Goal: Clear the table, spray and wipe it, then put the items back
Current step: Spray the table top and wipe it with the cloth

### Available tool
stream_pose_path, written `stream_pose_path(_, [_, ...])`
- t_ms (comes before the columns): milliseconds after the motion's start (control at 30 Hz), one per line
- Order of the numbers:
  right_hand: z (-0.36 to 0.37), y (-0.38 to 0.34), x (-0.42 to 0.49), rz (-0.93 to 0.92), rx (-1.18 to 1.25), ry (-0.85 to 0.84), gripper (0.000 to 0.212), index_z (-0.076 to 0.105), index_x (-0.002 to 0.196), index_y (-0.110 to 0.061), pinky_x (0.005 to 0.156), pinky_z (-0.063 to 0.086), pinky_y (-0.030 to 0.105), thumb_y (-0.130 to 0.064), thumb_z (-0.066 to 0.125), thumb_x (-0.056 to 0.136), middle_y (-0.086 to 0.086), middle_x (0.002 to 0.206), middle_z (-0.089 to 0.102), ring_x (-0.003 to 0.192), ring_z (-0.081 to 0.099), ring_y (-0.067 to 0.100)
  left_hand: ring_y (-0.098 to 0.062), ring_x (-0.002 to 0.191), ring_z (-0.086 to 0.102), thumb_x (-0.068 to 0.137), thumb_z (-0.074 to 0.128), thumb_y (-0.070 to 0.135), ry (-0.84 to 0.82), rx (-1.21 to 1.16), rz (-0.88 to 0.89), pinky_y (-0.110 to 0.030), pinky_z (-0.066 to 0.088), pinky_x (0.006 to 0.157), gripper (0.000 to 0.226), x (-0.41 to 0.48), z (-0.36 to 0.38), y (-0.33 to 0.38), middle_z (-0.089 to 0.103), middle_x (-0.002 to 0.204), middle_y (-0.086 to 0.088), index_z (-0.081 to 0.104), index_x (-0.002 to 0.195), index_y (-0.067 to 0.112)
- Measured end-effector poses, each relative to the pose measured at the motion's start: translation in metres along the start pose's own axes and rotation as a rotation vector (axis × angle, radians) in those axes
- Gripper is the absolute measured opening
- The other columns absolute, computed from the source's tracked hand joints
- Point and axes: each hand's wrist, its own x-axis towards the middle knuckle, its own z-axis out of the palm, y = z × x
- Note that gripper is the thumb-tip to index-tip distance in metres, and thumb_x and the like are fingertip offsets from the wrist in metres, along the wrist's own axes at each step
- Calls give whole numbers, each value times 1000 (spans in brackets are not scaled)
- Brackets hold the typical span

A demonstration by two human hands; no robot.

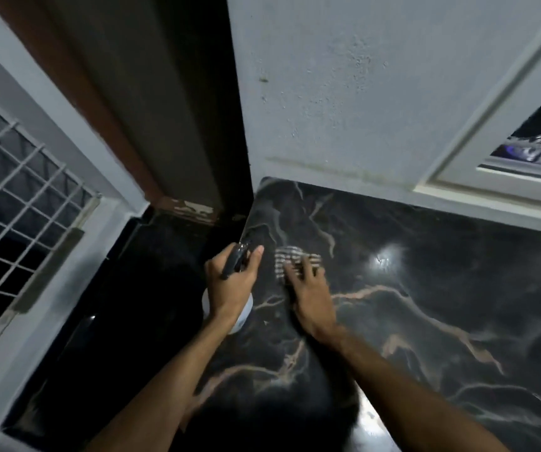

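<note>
The table (425, 305) has a glossy black marble top with pale veins. My left hand (234, 278) grips a spray bottle (241, 316) by its dark trigger head, held over the table's left edge; its white body shows below my wrist. My right hand (311, 288) presses a striped cloth (292, 257) flat on the marble near the table's far left corner, fingers spread over it. The hand looks blurred by motion.
A grey wall (360, 93) runs behind the table. A dark doorway with a brown frame (171, 125) stands left of it. At far left is a window with a white grille (11, 207). A white-framed window (507, 158) sits at upper right. A light glare (386, 259) shines on the marble.
</note>
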Motion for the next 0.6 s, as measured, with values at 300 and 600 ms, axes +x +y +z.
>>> stream_pose_path(300, [-5,-35,123,-48,3,68,76,41,150,-26,100,37,46,-15,38,74,16,157,27,115,35,35,0,52,49,89,80,17,8,-99,35,-20,40,56,41,88,5,-28,49,55,11,48,62,20])
stream_pose_path(600, [-24,-6,233,-11,-91,116,70,39,150,-23,105,33,49,-13,56,83,17,158,27,124,34,44,-6,54,54,88,81,20,4,-115,34,-21,43,57,40,141,37,-42,54,56,8,52,62,14])
